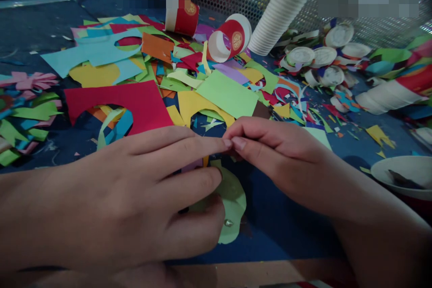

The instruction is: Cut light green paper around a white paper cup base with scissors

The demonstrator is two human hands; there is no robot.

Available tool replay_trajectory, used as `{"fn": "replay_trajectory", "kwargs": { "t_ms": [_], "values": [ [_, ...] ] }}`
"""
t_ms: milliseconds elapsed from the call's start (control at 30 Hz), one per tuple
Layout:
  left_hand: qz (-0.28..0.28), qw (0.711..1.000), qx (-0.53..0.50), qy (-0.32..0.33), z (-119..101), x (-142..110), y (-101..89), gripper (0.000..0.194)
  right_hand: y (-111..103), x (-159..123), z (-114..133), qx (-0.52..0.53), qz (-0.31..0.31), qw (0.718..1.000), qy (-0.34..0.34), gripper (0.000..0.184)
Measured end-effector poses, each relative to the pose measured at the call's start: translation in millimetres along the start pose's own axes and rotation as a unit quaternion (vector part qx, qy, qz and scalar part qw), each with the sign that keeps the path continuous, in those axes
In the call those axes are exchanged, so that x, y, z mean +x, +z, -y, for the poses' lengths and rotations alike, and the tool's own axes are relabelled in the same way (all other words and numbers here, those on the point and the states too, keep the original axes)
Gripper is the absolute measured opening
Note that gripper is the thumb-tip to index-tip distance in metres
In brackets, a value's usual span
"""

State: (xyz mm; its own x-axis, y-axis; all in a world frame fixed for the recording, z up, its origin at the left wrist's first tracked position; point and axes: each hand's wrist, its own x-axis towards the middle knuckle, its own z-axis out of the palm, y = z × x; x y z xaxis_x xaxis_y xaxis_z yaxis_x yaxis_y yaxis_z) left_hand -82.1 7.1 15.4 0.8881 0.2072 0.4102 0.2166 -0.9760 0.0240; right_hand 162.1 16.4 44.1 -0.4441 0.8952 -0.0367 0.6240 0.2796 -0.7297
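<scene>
My left hand (145, 193) reaches in from the left, back up, over a pale green paper cutout (232, 202). Its fingers are apart; one stretches right while the lower ones bend over the cutout and hide part of it. A small shiny drop (228, 223) sits near the cutout's lower edge. My right hand (280, 153) pinches thumb and forefinger together, touching the tip of that stretched left finger. Whatever may be in the pinch is too small to make out. Just beyond lie a light green paper sheet (227, 92) and a red sheet with a rounded notch (148, 103).
Coloured paper scraps (101, 74) cover the middle of the blue table (286, 234). Red-and-white paper cups (232, 38) lie behind, beside a leaning white cup stack (280, 13). Cut cup bases (324, 56) are piled at right. A bowl-like white cup (401, 171) stands near my right forearm.
</scene>
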Motion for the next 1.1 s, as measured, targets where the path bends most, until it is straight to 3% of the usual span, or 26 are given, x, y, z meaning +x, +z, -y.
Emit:
{"fn": "replay_trajectory", "kwargs": {
  "t_ms": [233, 533, 733, 900, 1100],
  "values": [
    [-0.032, 0.997, 0.035, 0.057, 9.8, 0.7, 4.0, 0.024, -3.3, -2.1, 2.4, 0.005, 0.016, 1.000, 0.016, 0.022],
    [-0.049, 0.998, 0.015, 0.049, 9.5, -2.3, 5.8, 0.024, -1.7, -0.9, -0.1, 0.024, 0.007, 1.000, 0.014, 0.023],
    [-0.058, 0.996, 0.052, 0.036, 5.3, -7.6, 6.0, 0.047, -4.0, -0.1, -0.5, 0.066, 0.001, 0.998, 0.018, 0.020],
    [-0.090, 0.995, 0.020, 0.034, 6.2, -6.8, 6.9, 0.066, -4.8, 1.8, -0.1, 0.047, -0.004, 0.999, 0.016, 0.022],
    [-0.080, 0.995, 0.042, 0.049, 5.5, -4.9, 5.4, 0.052, -5.2, -1.1, -0.6, 0.047, 0.007, 0.998, 0.030, 0.022]
  ]
}}
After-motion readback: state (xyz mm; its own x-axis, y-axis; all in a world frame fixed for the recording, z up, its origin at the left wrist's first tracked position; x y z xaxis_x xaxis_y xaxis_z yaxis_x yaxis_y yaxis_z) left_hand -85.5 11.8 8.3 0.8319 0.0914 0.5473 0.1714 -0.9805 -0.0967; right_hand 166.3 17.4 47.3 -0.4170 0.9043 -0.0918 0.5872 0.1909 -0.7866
